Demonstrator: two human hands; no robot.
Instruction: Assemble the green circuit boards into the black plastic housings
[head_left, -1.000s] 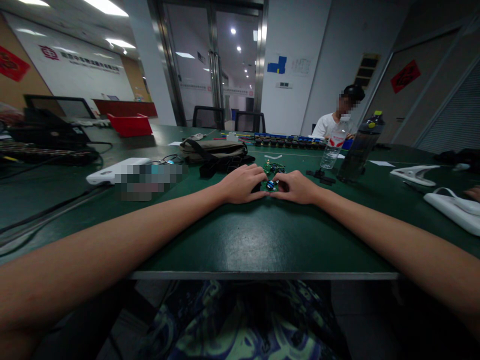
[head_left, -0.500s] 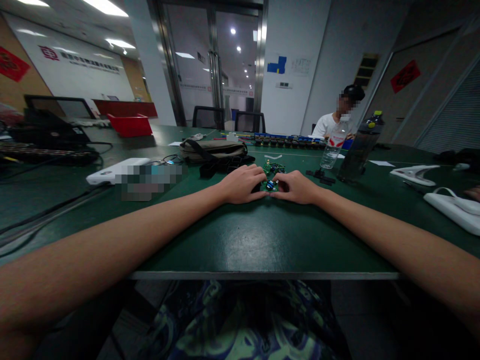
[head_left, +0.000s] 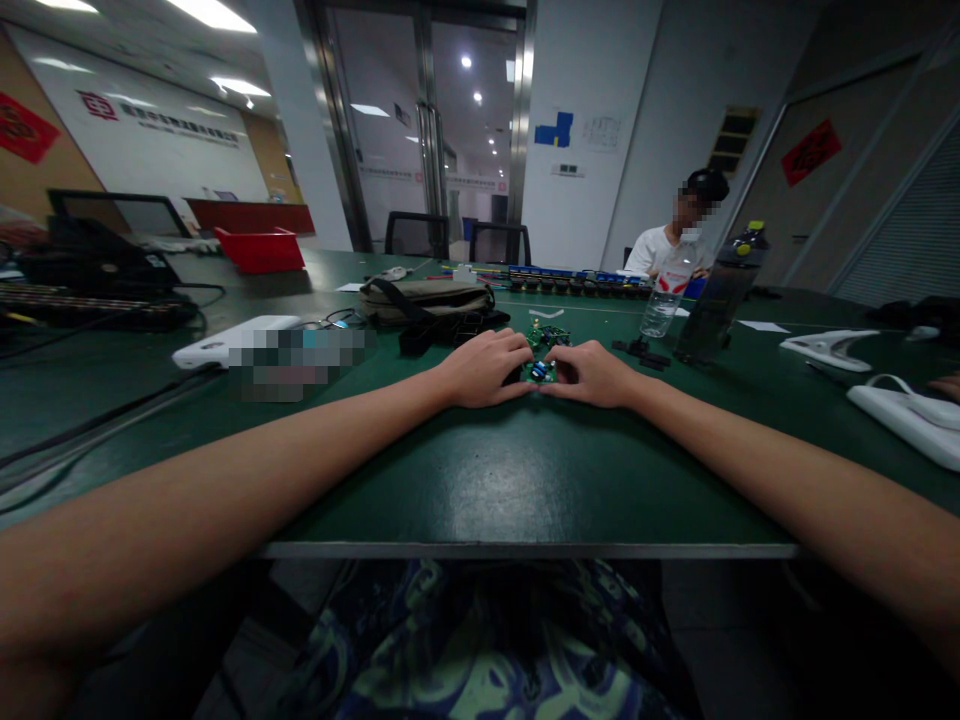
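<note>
Nothing moved: left hand (head_left: 487, 368) and right hand (head_left: 595, 373) clamp circuit board (head_left: 540, 371) face up, long axis unclear

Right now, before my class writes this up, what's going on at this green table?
A person has both bare hands at a small green circuit board with a blue part on it: the left hand and right hand flank it, low over the table. How firmly they grip it is too small to tell. More green electronic pieces lie just beyond. Across the table sits another person in white.
</note>
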